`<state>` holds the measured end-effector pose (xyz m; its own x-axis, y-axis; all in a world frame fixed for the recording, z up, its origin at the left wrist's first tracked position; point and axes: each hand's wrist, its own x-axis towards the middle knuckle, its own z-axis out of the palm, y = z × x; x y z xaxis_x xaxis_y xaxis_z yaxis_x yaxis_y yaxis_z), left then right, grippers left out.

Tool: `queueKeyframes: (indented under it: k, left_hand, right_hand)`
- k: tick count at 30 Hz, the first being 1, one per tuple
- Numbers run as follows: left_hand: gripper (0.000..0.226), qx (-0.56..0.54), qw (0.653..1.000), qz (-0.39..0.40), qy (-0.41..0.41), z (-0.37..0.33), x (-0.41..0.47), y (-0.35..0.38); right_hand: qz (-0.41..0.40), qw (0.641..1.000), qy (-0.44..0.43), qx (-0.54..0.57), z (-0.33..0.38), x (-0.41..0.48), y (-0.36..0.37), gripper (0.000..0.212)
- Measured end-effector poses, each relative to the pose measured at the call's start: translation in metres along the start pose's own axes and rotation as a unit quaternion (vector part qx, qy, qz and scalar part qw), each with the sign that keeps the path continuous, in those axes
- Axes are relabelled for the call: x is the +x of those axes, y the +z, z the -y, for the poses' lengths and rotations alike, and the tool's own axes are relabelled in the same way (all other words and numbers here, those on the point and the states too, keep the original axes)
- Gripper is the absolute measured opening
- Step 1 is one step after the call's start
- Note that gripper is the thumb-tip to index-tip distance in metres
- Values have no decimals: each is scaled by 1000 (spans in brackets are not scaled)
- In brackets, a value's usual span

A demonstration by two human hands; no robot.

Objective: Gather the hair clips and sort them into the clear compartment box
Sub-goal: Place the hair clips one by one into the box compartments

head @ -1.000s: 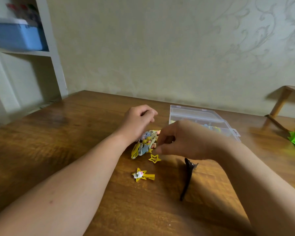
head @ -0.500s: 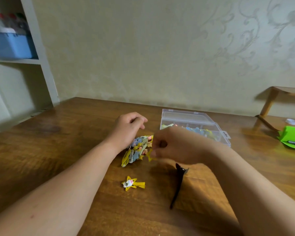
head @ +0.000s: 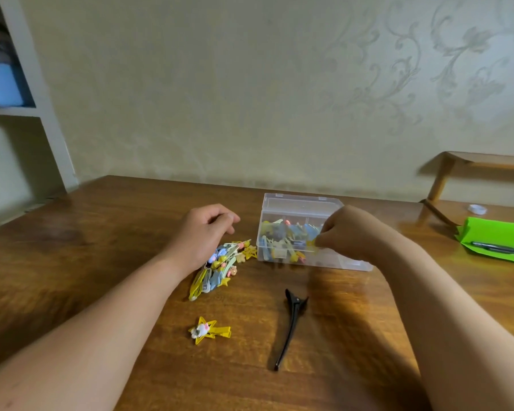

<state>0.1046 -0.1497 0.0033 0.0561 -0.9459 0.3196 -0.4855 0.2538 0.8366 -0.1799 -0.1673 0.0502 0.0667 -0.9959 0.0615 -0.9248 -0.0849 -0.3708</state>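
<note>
Home interior: 1 varnished wooden table (head: pixel 101 232), cream scroll-patterned wallpaper (head: pixel 250 84), 1 white shelf unit (head: pixel 33 63) holding 1 blue storage bin (head: pixel 0 84), 1 small wooden stand (head: pixel 484 160).

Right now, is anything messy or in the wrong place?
Nothing looks broken. Some clips are not yet in the clear box: a jumbled pile beside the left hand, a yellow star clip lying alone nearer, and a long black clip by itself on the table.
</note>
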Motion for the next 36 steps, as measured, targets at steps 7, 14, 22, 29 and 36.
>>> queueKeyframes:
  k: [7, 14, 22, 29, 36]
  left_hand:
    - [27, 6, 1000, 6, 1, 3, 3, 0]
    - [26, 14, 1000, 5, -6, 0, 0, -1]
    - [24, 0, 1000, -1, -11, -4, -2, -2]
    - [26, -23, 999, -15, -24, 4, 3, 2]
    - [22, -25, 999, -16, -20, 1, 2, 1]
  right_hand:
    - [13, 1000, -5, 0, 5, 4, 9, 23]
    - [-79, 995, -57, -6, 16, -3, 9, 28]
    - [57, 955, -287, 45, 84, -53, 10, 14]
    - [265, 905, -332, -38, 109, -78, 31, 23]
    - [195, 928, -318, -15, 99, -68, 21, 20]
